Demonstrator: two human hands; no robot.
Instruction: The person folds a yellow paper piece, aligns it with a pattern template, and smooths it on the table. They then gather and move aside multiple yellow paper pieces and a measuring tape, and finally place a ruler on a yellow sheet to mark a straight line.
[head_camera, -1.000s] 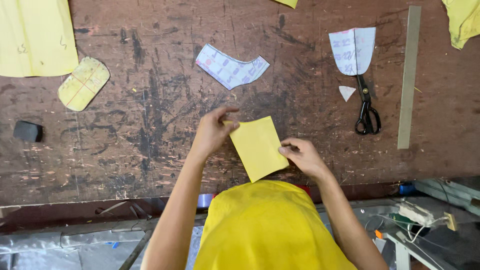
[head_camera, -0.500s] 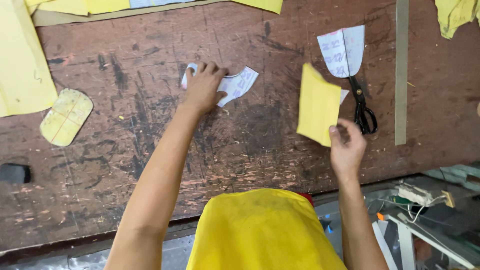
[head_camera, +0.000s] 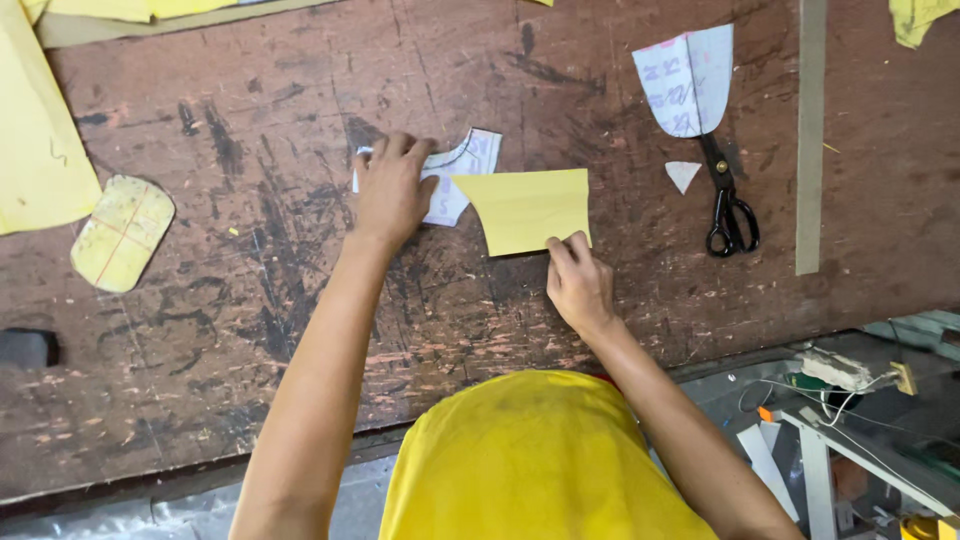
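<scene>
Yellow fabric piece (head_camera: 527, 209) lies flat on the worn wooden bench (head_camera: 250, 300), its left edge overlapping a white paper pattern (head_camera: 455, 175). The right hand (head_camera: 577, 285) pinches the fabric's lower right corner between thumb and fingers, closed on it. The left hand (head_camera: 392, 190) rests palm down with fingers spread flat on the paper pattern, pinning rather than gripping it. The fabric looks thin, light and limp, likely to fold or slide if lifted by one corner; an edge or two corners would give steadier hold. The paper seems stiffer and easily creased. Black scissors (head_camera: 728, 205) lie to the right, partly under another paper pattern (head_camera: 685, 85).
</scene>
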